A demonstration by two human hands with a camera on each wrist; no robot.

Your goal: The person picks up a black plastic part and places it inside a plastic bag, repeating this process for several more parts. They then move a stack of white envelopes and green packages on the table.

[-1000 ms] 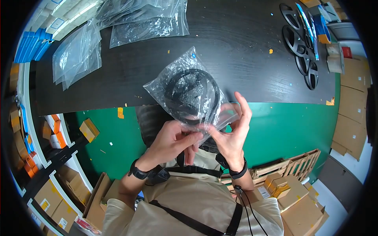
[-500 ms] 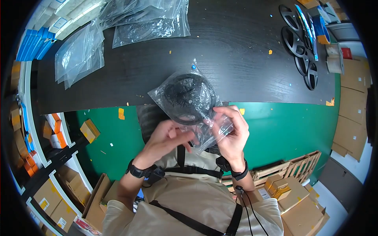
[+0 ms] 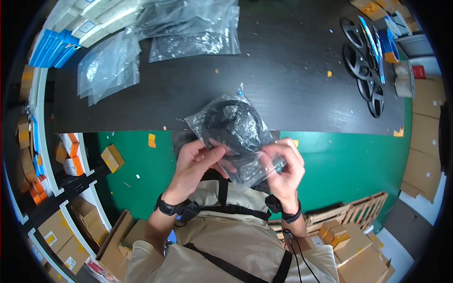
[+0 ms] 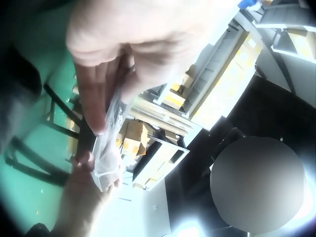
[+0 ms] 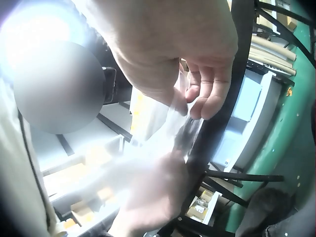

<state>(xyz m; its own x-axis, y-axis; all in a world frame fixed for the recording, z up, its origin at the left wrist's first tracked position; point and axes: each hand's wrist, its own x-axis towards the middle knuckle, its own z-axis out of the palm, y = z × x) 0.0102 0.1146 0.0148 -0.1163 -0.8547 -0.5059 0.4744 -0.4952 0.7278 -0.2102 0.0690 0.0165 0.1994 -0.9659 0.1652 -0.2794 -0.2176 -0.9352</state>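
Note:
A clear plastic bag [image 3: 250, 175] with a round black ring-shaped part [image 3: 257, 118] inside is held up at the table's front edge. My left hand [image 3: 189, 166] pinches the bag's near left side between thumb and fingers. On the opposite side, my right hand [image 3: 287, 170] grips the plastic near the part's lower right, thumb against curled fingers. In the left wrist view the bag [image 4: 109, 153] is seen edge-on below the left hand [image 4: 143, 34]. The right wrist view shows the plastic [image 5: 174, 121] running down from the right hand's fingertips [image 5: 202, 109].
More clear bags [image 3: 196, 45] lie at the back left of the dark table [image 3: 292, 94], beside blue boxes [image 3: 52, 49]. Several black oval parts with cut-outs [image 3: 357, 63] lie at the right. Shelving with cartons [image 3: 71, 205] stands left; a wooden pallet [image 3: 354, 210] and boxes stand right.
The bag has come nearer the body. My right index finger, raised at first, has curled onto the plastic. My left hand has shifted to the bag's left side. The head view has shifted slightly.

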